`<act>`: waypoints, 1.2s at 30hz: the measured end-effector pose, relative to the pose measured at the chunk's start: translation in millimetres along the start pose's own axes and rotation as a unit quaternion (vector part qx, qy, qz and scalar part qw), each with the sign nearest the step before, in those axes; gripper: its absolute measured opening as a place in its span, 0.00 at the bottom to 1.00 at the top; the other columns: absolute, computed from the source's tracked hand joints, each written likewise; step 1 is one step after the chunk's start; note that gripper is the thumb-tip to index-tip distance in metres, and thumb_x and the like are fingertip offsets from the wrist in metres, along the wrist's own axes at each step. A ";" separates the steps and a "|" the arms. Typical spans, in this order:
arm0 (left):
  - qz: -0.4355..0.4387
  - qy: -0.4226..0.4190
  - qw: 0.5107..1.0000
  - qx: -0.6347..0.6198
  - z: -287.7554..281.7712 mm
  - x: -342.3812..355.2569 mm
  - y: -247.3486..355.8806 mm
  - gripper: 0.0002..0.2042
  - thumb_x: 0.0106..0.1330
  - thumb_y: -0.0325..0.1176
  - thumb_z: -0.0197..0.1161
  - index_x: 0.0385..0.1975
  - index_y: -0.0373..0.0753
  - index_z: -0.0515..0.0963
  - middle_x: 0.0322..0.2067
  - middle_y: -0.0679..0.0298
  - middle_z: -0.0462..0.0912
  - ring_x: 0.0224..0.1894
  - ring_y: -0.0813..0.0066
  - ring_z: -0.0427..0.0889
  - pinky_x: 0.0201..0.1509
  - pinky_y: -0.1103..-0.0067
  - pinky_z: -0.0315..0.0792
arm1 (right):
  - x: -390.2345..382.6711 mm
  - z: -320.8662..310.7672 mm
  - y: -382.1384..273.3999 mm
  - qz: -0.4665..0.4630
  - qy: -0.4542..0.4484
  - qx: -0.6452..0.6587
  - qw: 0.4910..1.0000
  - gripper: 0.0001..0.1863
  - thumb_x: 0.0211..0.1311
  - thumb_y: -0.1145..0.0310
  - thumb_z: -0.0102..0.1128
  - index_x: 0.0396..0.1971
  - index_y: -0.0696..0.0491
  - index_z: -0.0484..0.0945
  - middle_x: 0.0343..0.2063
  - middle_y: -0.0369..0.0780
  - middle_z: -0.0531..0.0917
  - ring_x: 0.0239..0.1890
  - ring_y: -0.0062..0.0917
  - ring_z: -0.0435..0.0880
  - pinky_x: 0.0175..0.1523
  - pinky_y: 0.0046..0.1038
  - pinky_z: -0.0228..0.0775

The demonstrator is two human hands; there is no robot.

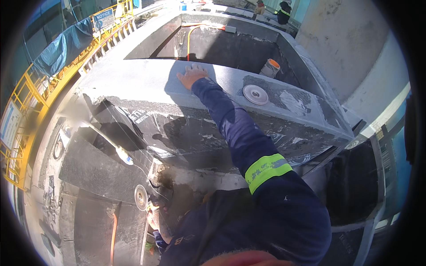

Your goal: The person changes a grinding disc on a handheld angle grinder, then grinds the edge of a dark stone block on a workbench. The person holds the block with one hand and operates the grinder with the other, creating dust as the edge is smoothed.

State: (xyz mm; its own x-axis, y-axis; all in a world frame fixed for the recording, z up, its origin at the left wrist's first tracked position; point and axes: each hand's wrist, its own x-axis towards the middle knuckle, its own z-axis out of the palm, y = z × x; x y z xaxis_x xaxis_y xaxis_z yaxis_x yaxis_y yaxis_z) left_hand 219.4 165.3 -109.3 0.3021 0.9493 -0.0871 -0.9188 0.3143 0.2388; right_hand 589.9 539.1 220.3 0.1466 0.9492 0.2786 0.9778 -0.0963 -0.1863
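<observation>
My right hand (193, 75) lies palm down on the pale grey stone ledge (133, 76), fingers spread, at the end of a navy sleeve with a bright yellow band. Low in the view, my left hand (153, 216) is closed round what looks like an angle grinder (160, 200). Its round disc (141, 197) faces left beside a dark slab; much of the tool's body is in shadow. Another round grey disc (255, 94) rests flat on the ledge, right of my right forearm and apart from it.
Behind the ledge is a deep stone-edged box with an orange cable (189, 42) and an orange-lined container (270, 68). A long-handled tool (108, 141) and thin wire lie left. Yellow railing (27, 153) borders the left side. A person (284, 12) is far back.
</observation>
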 end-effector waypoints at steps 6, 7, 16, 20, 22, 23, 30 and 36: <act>-0.072 0.021 0.996 -0.053 11.8 9.1 15.3 0.29 0.62 0.47 0.63 0.60 0.40 0.66 0.54 0.51 0.70 0.52 0.51 0.70 0.53 0.59 0.70 | -2.6 -10.1 -3.5 0.002 0.018 -0.006 1.000 0.34 0.66 0.42 0.43 0.60 0.53 0.70 0.62 0.48 0.69 0.67 0.42 0.63 0.68 0.48 0.52; -0.086 0.021 0.995 -0.054 14.6 11.3 16.7 0.29 0.62 0.47 0.63 0.60 0.40 0.66 0.54 0.51 0.69 0.52 0.50 0.70 0.53 0.59 0.70 | -3.5 -9.1 -4.4 0.004 0.017 0.003 1.000 0.33 0.66 0.43 0.43 0.60 0.53 0.70 0.62 0.48 0.69 0.67 0.42 0.64 0.68 0.48 0.52; -0.109 0.032 0.993 -0.013 37.0 21.6 1.0 0.36 0.60 0.49 0.65 0.62 0.34 0.61 0.54 0.47 0.68 0.49 0.51 0.72 0.51 0.64 0.74 | -6.0 -2.3 -3.5 -0.003 0.054 0.002 0.999 0.27 0.68 0.54 0.46 0.60 0.55 0.70 0.62 0.50 0.68 0.65 0.43 0.65 0.66 0.49 0.53; -0.134 0.045 0.990 0.017 51.2 27.9 -4.8 0.37 0.60 0.49 0.65 0.62 0.31 0.59 0.54 0.45 0.68 0.49 0.54 0.73 0.51 0.66 0.76 | -7.4 -0.5 -4.4 0.007 0.083 -0.021 0.996 0.27 0.67 0.54 0.46 0.58 0.55 0.73 0.61 0.50 0.70 0.64 0.44 0.67 0.65 0.48 0.54; -0.145 0.049 0.988 0.026 55.7 31.7 -7.0 0.37 0.60 0.49 0.65 0.62 0.31 0.60 0.54 0.45 0.68 0.48 0.54 0.73 0.50 0.66 0.76 | -6.3 0.9 -4.9 0.005 0.087 -0.018 0.996 0.27 0.67 0.53 0.46 0.58 0.55 0.74 0.61 0.50 0.70 0.64 0.44 0.67 0.65 0.48 0.53; -0.147 0.050 0.987 0.033 56.8 33.0 -7.9 0.37 0.60 0.49 0.65 0.62 0.31 0.60 0.53 0.45 0.68 0.48 0.54 0.73 0.50 0.66 0.76 | -5.7 1.5 -4.7 0.005 0.079 -0.020 0.997 0.27 0.67 0.53 0.46 0.58 0.55 0.74 0.61 0.50 0.70 0.64 0.44 0.66 0.65 0.48 0.53; -0.132 0.112 0.982 0.071 59.8 34.5 -10.2 0.36 0.60 0.54 0.63 0.60 0.33 0.63 0.51 0.47 0.71 0.45 0.51 0.76 0.46 0.65 0.76 | -10.5 0.1 -0.4 -0.007 0.086 0.030 0.996 0.25 0.68 0.55 0.43 0.55 0.54 0.77 0.61 0.47 0.71 0.65 0.44 0.65 0.67 0.50 0.50; -0.132 0.115 0.984 0.035 69.7 37.7 -17.0 0.33 0.59 0.53 0.63 0.58 0.35 0.66 0.48 0.47 0.75 0.44 0.49 0.77 0.44 0.60 0.77 | 1.2 0.0 -0.5 -0.038 0.023 0.021 0.999 0.23 0.68 0.53 0.43 0.54 0.49 0.80 0.56 0.46 0.75 0.63 0.44 0.67 0.66 0.53 0.53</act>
State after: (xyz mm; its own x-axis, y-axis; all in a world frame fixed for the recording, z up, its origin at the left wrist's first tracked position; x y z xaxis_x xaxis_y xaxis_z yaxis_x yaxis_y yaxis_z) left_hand 264.2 196.3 -49.2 0.4542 0.8104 -0.3701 -0.7940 0.5566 0.2445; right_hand 589.5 540.2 220.7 0.0804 0.9382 0.3367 0.9792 -0.0111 -0.2028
